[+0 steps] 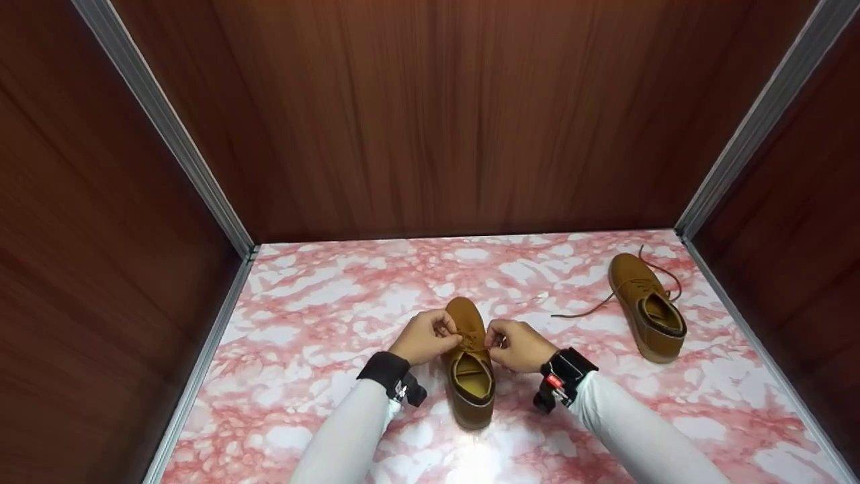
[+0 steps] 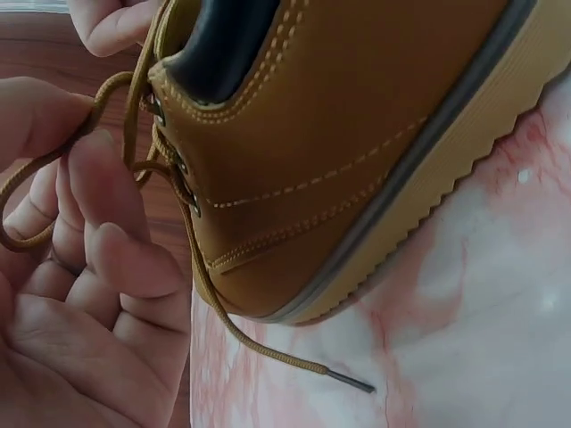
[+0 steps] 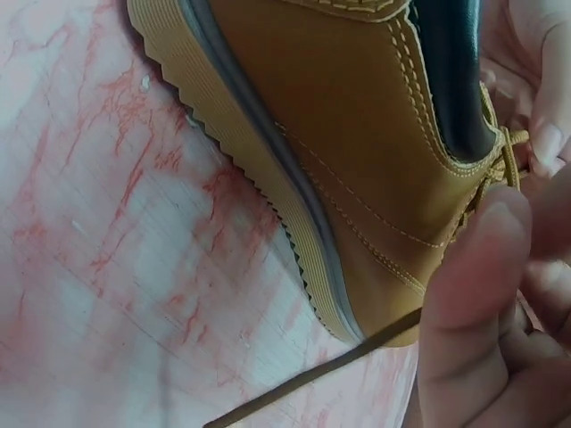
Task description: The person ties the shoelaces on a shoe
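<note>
A tan lace-up shoe [image 1: 465, 313] stands on its sole between both hands, toe pointing away. My left hand [image 1: 424, 337] is at the laces from the left side. In the left wrist view its thumb and fingers pinch the brown shoelace [image 2: 109, 89], which bends into a loop in the hand. One lace end with a dark tip [image 2: 350, 380] hangs down beside the shoe. From the right, my right hand [image 1: 521, 346] pinches shoelace above the shoe's opening. A length of lace [image 3: 312, 374] trails out below that hand.
A matching shoe [image 1: 646, 326] stands at the right with its lace [image 1: 583, 314] loose and spread on both sides. The pink-and-white marbled surface [image 1: 302, 376] is bounded by dark wood panels [image 1: 457, 121] at the back and both sides, with grey metal strips [image 1: 195, 175] along the corners.
</note>
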### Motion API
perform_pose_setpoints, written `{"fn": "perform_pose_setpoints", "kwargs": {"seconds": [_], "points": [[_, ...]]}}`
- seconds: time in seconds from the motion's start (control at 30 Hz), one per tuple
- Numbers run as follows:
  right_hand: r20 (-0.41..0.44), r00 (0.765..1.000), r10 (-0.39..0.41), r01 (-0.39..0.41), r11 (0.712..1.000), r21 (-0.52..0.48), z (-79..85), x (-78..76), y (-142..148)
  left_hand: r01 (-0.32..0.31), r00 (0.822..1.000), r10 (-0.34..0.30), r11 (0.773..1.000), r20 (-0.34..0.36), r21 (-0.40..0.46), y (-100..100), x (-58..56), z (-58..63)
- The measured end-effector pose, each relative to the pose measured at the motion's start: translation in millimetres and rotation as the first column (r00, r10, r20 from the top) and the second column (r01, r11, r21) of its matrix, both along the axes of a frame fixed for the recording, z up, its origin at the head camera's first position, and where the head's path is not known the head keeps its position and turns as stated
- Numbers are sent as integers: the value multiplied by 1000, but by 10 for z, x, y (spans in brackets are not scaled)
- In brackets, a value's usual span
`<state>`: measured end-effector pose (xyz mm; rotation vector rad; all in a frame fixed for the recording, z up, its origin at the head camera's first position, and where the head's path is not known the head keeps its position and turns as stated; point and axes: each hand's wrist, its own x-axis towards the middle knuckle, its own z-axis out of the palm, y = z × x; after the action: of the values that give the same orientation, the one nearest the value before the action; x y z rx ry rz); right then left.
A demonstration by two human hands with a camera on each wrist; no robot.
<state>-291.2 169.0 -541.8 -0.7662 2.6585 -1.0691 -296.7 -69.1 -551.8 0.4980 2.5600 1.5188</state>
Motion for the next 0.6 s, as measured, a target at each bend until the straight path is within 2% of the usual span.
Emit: {"fn": "perform_pose_setpoints", "kwargs": {"seconds": [0.2, 0.4, 0.6], "points": [[-38, 999, 31, -32, 999, -27, -19, 6, 18, 19, 1000, -19, 1000, 19, -18, -25, 1, -7], [-64, 998, 15, -17, 1000, -24, -35, -6, -2, 23, 1000, -22, 998, 7, -66, -28, 5, -23], [-94, 996, -11, 10, 1000, -18, -13, -32, 30, 25, 1000, -24, 997, 18, -70, -51, 15, -23]]}}
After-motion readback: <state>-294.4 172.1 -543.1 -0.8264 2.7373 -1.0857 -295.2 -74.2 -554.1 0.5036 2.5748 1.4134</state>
